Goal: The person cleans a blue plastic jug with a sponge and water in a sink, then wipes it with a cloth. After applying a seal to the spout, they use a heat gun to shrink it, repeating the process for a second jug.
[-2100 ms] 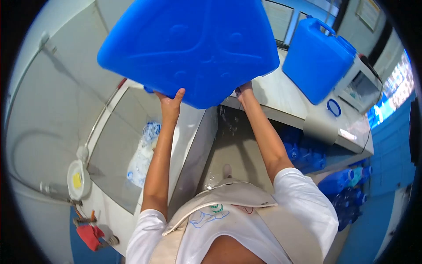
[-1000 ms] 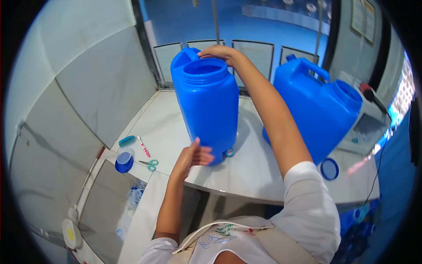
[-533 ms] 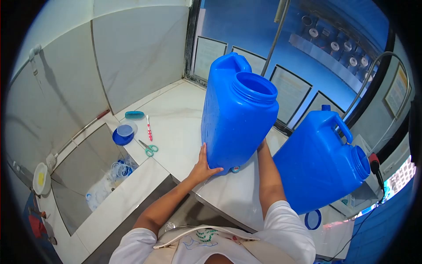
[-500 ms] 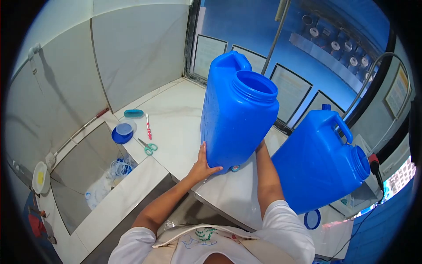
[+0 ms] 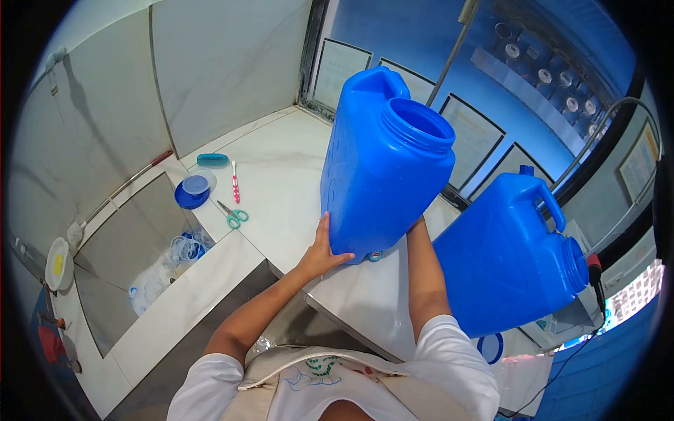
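While the tall blue plastic jerrycan with the open wide mouth stands at the centre of the frame, near the front edge of the white marble table, both hands press against its lower part, which would steady a container that tall and narrow. The left hand lies flat with spread fingers on the near bottom corner, just beside a small round tap fitting. The right hand is mostly hidden behind the can's lower right side, so I cannot tell whether it grips or only props. A second blue plastic jerrycan with a handle leans at the right, close beside the first. Towards the left, kept apart from the cans, lie green-handled scissors, a red-and-white toothbrush, a teal brush and a blue round lid.
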